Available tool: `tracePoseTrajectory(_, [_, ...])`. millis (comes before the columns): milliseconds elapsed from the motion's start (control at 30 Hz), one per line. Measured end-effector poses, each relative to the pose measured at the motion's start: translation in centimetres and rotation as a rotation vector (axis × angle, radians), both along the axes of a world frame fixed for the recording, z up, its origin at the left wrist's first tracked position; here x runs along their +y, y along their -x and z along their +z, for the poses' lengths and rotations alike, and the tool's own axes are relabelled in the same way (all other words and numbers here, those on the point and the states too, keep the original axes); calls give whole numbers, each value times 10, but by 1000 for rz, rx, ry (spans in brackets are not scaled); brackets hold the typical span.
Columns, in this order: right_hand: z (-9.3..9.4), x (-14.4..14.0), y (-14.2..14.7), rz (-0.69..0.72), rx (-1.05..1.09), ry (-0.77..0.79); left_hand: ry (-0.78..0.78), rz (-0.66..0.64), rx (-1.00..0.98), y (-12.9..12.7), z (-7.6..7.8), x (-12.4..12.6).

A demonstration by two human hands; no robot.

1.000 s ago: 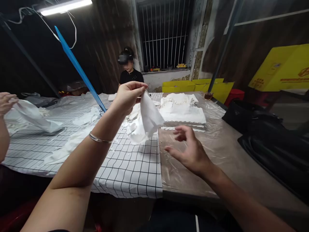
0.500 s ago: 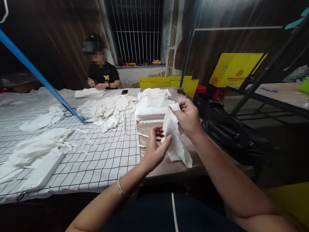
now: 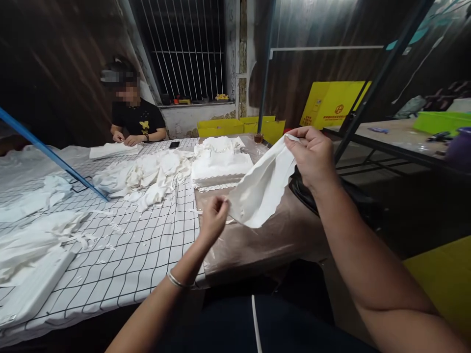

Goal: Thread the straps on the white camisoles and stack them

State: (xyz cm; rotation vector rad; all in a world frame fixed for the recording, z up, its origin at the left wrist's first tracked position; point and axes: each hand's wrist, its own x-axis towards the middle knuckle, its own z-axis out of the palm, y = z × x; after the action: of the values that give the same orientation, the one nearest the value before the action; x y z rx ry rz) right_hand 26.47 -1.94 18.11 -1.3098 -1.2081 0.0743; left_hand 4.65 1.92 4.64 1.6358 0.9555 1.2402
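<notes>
Right hand: the right hand (image 3: pixel 312 157) is raised above the near right edge of the surface, fingers closed in a pinch on the upper corner of the white cloth piece (image 3: pixel 263 189).
Left hand: the left hand (image 3: pixel 213 220) sits lower and nearer the body, fingers curled shut on the lower left edge of the same cloth piece; a thin metal bangle (image 3: pixel 178 282) circles its wrist.
White cloth piece: held in the air between both hands, stretched on a slant from upper right to lower left, with a wavy lower edge; it hangs just above the surface and clear of the stack.
Surface: the surface (image 3: pixel 279 235) below the hands carries a clear plastic sheet; to the left lies a white cloth with a black grid (image 3: pixel 140 255).
Folded stack: a stack of flat white pieces (image 3: pixel 221 169) rests beyond the left hand, near the far end of the plastic sheet.
Loose pile: a heap of crumpled white pieces (image 3: pixel 147 176) lies on the grid cloth, just beside the stack.
Far side: a person in a black shirt (image 3: pixel 136 120) sits at the far end, hands on a flat white piece (image 3: pixel 110 150).
Phone: a dark phone (image 3: pixel 174 144) lies near that person.
</notes>
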Motion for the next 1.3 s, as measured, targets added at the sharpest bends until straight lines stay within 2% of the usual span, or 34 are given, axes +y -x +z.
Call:
tracePoseTrajectory(100, [3,0,-32,-44,-80,89,-77,93,88,31,39,27])
tracePoseTrajectory(200, [-2,2,-57,-34,-133,240,-166,160,382,55,79,56])
tracePoseTrajectory(267, [-7,10,-67,-14,-148,366,-185,179,563,62,100,75])
tracePoseTrajectory(333, [-8,24,-73,-8,-172,493,-169,190,649,59,118,93])
tracePoseTrajectory(400, [-4,41,-74,-11,-196,585,-109,218,615,51,136,110])
tracePoseTrajectory(467, [5,56,-73,-16,-211,604,-28,226,469,41,154,120])
tracePoseTrajectory(533, [13,62,-69,-38,-244,562,12,201,310,35,170,121])
tracePoseTrajectory(600, [12,56,-65,-85,-348,492,-19,169,217,33,175,114])
tracePoseTrajectory(667, [-5,39,-61,-151,-483,474,-52,146,196,35,164,103])
tracePoseTrajectory(700, [-19,29,-59,-178,-536,501,-45,123,201,38,152,97])
tracePoseTrajectory(767, [-58,4,-55,-201,-570,629,10,61,253,44,114,83])
tracePoseTrajectory(900, [-145,-45,-49,-160,-497,867,98,-3,488,59,21,43])
tracePoseTrajectory(967, [-176,-66,-45,-166,-489,859,124,-24,601,66,-15,15])
tracePoseTrajectory(1000, [-187,-75,-41,-179,-502,812,134,-32,640,68,-28,2])
tracePoseTrajectory(1067, [-198,-87,-31,-188,-572,675,119,-12,692,70,-43,-20])
tracePoseTrajectory(1133, [-199,-90,-17,-132,-690,563,53,31,729,68,-50,-33])
tracePoseTrajectory(1233, [-196,-87,5,22,-780,496,-64,104,776,59,-55,-38])
tracePoseTrajectory(1300, [-193,-83,14,39,-702,428,-123,154,810,54,-57,-38])
